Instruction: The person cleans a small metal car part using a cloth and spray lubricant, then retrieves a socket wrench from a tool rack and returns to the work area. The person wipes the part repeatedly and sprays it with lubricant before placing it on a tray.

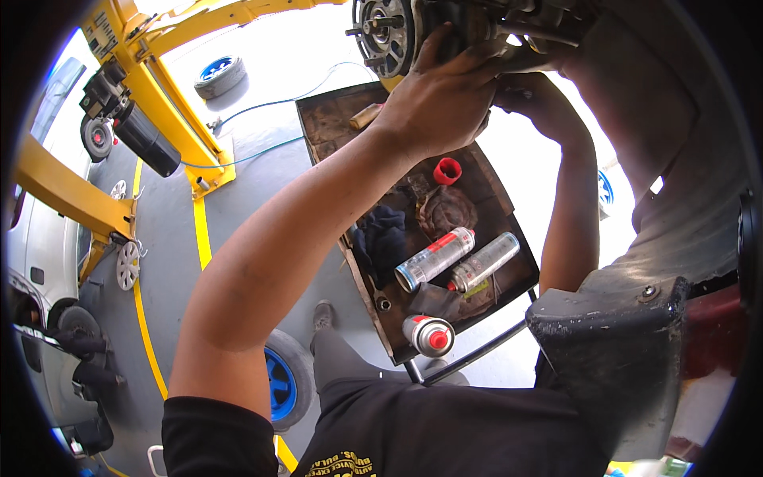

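Note:
A wheel hub [388, 33] with bare studs shows at the top, on the raised vehicle. My left hand [445, 95] reaches up just behind it, thumb raised and fingers curled round a dark suspension part [475, 24]. Beside it on the right, my right hand [534, 103] is held up beneath a suspension arm [528, 57]. Its fingers are curled and in shadow; what they hold, if anything, is hidden. Below both hands stands a dirty tool tray [334, 119].
The tray carries spray cans [435, 258], a red cap [447, 170], dark rags [381, 238] and a socket [383, 303]. A fender edge [608, 318] hangs close on my right. To the left stand a yellow lift post [171, 95] and a blue-rimmed wheel [282, 381].

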`<state>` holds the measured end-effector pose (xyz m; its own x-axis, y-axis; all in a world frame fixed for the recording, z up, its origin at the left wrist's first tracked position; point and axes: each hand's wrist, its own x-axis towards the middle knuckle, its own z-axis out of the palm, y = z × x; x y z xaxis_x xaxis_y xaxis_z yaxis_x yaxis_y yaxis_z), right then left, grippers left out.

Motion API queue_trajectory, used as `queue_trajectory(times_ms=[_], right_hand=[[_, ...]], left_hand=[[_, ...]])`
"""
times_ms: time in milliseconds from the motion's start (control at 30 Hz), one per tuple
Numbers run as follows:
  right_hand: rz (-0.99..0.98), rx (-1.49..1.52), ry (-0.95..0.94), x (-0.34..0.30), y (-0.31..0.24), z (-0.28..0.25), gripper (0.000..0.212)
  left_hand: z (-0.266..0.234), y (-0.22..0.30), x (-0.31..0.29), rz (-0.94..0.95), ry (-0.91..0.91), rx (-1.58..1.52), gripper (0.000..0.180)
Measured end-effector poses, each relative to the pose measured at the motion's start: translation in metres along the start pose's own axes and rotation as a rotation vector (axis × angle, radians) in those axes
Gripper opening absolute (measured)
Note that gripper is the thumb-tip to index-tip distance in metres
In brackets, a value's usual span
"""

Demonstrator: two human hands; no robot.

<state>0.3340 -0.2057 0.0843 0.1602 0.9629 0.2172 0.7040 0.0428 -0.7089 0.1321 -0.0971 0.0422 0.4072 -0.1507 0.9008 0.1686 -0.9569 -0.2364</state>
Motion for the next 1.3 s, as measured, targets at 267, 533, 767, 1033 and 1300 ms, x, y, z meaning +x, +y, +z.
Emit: queue_trajectory(times_ms=[267, 533, 767, 1033, 1300], right_hand=[[-0.172, -0.086, -0.025, 0.004, 0.013, -0.004, 0.021], [-0.064, -0.177, -0.027, 0.000, 0.037, -0.006, 0.035], [-0.022, -0.160, 0.083, -0.011, 0.050, 0.007, 0.032], [-0.061, -0.302, -0.046, 0.004, 0.072, -0.013, 0.035], [-0.259, -0.376, 0.227, -0.013, 0.060, 0.013, 0.040]], left_hand=[[0.004, -0.002, -0.001, 0.045, -0.030, 0.053, 0.015], [0.009, -0.005, -0.001, 0.061, -0.004, 0.081, 0.031], [0.009, -0.004, -0.002, 0.045, 0.029, 0.034, 0.022], [0.013, -0.004, -0.005, 0.064, 0.004, 0.135, 0.024], [0.014, 0.000, -0.002, 0.006, 0.090, 0.071, 0.022]])
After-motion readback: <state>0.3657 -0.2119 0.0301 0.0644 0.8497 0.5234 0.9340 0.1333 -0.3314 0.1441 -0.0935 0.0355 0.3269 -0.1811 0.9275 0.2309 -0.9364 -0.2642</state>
